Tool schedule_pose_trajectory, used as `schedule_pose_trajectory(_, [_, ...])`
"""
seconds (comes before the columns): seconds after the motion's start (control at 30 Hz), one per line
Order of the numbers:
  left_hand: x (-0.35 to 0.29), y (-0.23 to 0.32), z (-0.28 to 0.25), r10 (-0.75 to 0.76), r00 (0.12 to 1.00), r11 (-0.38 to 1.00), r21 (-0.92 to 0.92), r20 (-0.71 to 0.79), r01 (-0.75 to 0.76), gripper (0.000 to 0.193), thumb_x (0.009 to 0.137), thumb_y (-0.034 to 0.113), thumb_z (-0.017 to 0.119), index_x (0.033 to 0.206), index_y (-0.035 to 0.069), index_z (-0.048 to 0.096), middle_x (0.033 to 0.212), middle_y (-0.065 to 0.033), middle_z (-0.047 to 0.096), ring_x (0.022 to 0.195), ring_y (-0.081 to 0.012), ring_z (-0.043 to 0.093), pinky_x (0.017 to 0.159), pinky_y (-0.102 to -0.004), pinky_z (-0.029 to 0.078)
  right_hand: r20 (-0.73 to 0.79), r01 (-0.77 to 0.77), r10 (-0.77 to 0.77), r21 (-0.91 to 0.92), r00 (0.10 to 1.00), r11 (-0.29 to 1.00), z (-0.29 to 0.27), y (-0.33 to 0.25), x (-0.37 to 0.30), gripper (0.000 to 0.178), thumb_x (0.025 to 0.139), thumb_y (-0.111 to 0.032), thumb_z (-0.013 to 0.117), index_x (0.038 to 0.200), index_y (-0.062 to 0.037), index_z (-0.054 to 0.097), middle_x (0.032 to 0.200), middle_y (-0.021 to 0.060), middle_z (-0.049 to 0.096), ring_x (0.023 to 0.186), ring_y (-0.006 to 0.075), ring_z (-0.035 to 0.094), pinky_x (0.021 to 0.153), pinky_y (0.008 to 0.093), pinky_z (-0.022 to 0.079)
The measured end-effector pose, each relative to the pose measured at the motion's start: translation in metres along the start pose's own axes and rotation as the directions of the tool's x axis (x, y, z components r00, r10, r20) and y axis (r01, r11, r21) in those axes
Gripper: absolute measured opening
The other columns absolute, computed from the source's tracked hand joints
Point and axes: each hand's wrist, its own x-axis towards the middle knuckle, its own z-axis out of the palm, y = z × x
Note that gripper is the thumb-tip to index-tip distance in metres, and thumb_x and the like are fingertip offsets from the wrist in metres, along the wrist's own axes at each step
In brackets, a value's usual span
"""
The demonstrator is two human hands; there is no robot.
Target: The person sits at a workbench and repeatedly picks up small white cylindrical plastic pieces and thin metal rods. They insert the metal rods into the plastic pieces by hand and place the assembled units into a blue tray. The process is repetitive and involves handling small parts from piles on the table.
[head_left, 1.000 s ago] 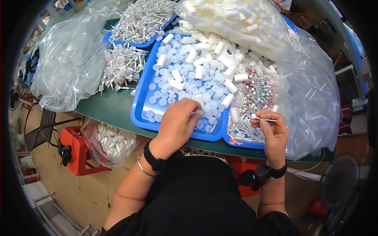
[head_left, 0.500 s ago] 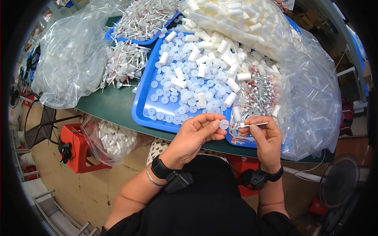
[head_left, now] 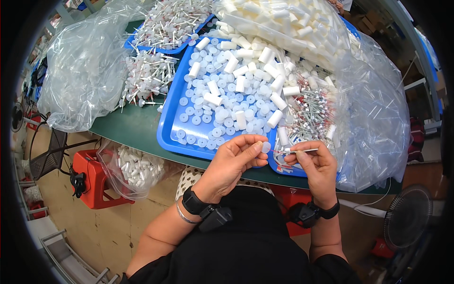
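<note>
Pinched between the thumb and fingers of my left hand (head_left: 240,154) is a translucent white disc (head_left: 266,147). My right hand (head_left: 316,163) grips a thin white rod with wires (head_left: 302,150), its wire end pointing at the disc. A short reddish wire runs between disc and rod; whether it passes through the disc cannot be made out. Both hands are over the front edge of the blue tray (head_left: 165,137), which holds many similar discs (head_left: 196,120) and white foam-like cylinders (head_left: 213,99). Right of them lies a heap of wired metal-legged parts (head_left: 312,111).
A clear bag of white cylinders (head_left: 293,28) rests on the far trays. Finished-looking rod-and-disc pieces fill another blue tray (head_left: 172,23) and lie in a pile (head_left: 149,75) on the green table (head_left: 123,125). Plastic bags (head_left: 85,71), a red stool (head_left: 92,180) and a fan (head_left: 407,217) stand around.
Both hands have shifted very slightly left, keeping their grips. The disc now shows a little more side-on, still close to the rod's wire end.
</note>
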Motion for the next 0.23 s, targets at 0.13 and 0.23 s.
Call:
schedule_pose_trajectory(0.13, [-0.0005, -0.0007, -0.0002, 0.001, 1.0, 1.0, -0.005, 0.001, -0.001, 0.029, 0.104, 0.017, 0.064, 0.127, 0.0, 0.064, 0.107, -0.005, 0.068, 0.095, -0.0117, 0.068, 0.086, -0.0268, 0.059, -0.018, -0.004, 0.003, -0.023, 1.0, 1.0, 0.0, 0.0025, -0.0007, 0.015, 0.105, -0.004, 0.057, 0.116, 0.0051, 0.059, 0.107, 0.0164, 0.071, 0.097, 0.0191, 0.073, 0.087, 0.0324, 0.06])
schedule_pose_trajectory(0.23, [-0.0006, -0.0005, -0.0004, -0.001, 1.0, 1.0, -0.016, 0.006, 0.001, 0.029, 0.104, 0.017, 0.064, 0.127, 0.0, 0.064, 0.107, -0.0052, 0.068, 0.095, -0.0119, 0.068, 0.086, -0.027, 0.059, -0.024, -0.006, 0.005, -0.031, 1.0, 1.0, -0.0002, 0.0031, -0.0012, 0.015, 0.106, -0.006, 0.057, 0.117, 0.0045, 0.059, 0.109, 0.0189, 0.072, 0.096, 0.0191, 0.073, 0.087, 0.0324, 0.06])
